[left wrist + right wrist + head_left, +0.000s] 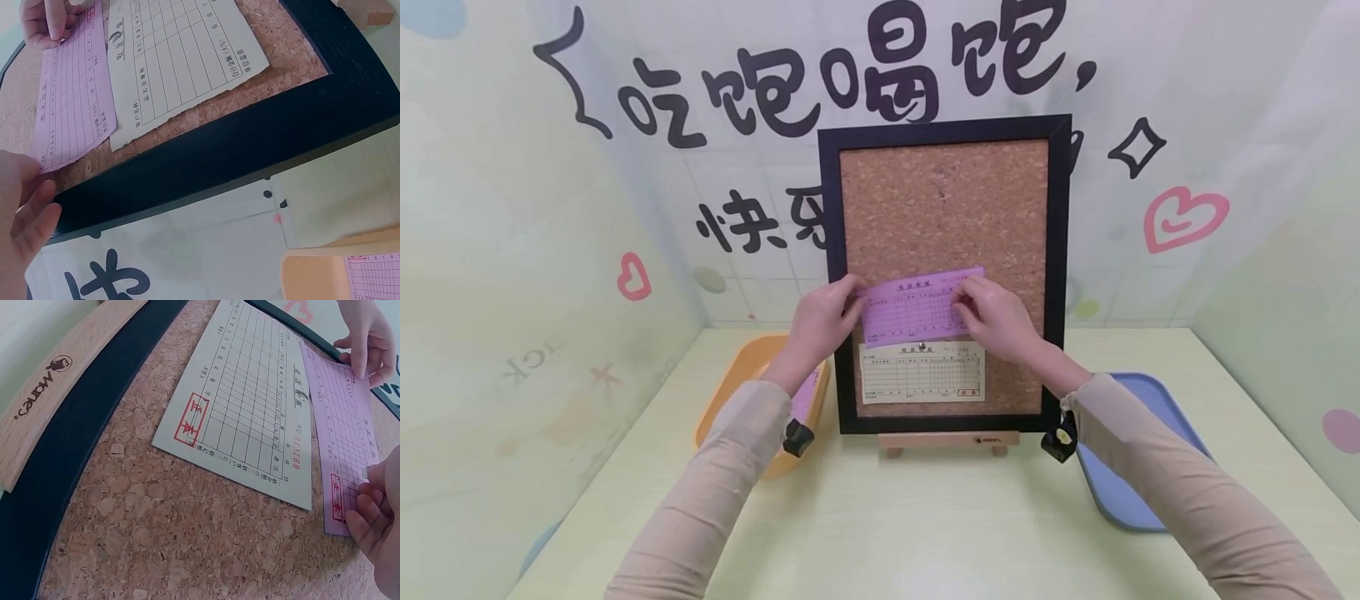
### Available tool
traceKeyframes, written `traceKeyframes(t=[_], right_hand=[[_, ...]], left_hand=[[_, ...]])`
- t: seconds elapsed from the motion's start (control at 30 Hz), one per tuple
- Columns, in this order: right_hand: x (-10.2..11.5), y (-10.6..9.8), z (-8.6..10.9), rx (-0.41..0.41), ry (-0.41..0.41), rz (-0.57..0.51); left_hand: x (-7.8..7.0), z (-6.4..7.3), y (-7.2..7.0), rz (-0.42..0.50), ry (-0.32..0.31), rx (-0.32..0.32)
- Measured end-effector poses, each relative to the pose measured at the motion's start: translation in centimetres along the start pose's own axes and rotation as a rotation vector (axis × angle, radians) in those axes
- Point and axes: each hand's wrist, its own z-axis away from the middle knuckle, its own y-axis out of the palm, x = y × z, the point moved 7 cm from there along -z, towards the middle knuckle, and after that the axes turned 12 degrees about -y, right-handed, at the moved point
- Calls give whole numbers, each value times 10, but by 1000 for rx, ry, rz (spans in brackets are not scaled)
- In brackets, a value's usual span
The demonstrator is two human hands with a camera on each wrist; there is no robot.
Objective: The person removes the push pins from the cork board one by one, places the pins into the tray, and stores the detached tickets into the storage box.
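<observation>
A pink-purple receipt slip [910,310] lies slightly tilted against a black-framed cork board [943,208]. My left hand [823,321] pinches its left edge, close to the frame. Over the slip's right part is my right hand [1000,321], its fingers curled and pinching a small pale thing, like a pushpin [367,472], at the paper. Just below, a cream receipt slip [922,375] hangs on the cork under a silver pushpin [922,346] at its top edge. In the right wrist view the cream slip carries a red stamp [191,420].
The board leans on a wooden easel [947,439] on a pale table [925,525]. An orange tray [730,387] with a pink slip [806,398] stands to the left, partly behind my forearm. At the right lies a blue tray [1120,500]. A printed sheet [760,167] hangs behind.
</observation>
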Motion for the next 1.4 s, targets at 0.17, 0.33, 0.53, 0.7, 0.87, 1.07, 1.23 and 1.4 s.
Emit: traceKeyframes(t=[0.17, 0.33, 0.53, 0.7, 0.87, 1.07, 1.23, 1.4], right_hand=[[-1, 0, 2, 3, -1, -9], [-3, -1, 6, 22, 16, -23], [-6, -3, 12, 36, 32, -39], [-6, -9, 17, 33, 38, -40], [-6, -13, 22, 30, 44, -29], [-8, -17, 31, 36, 46, -10], [-9, -20, 39, 29, 43, -10], [-10, -21, 50, 31, 56, -22]], left_hand=[[0, 0, -1, -6, -5, 5], [1, 1, -3, 14, -7, -14], [2, 2, -9, 59, -15, -47], [5, 5, -17, 92, -28, -85], [16, 9, -28, 153, -81, -120], [30, 18, -40, 211, -157, -146], [43, 30, -46, 217, -215, -124], [57, 45, -55, 197, -234, -116]])
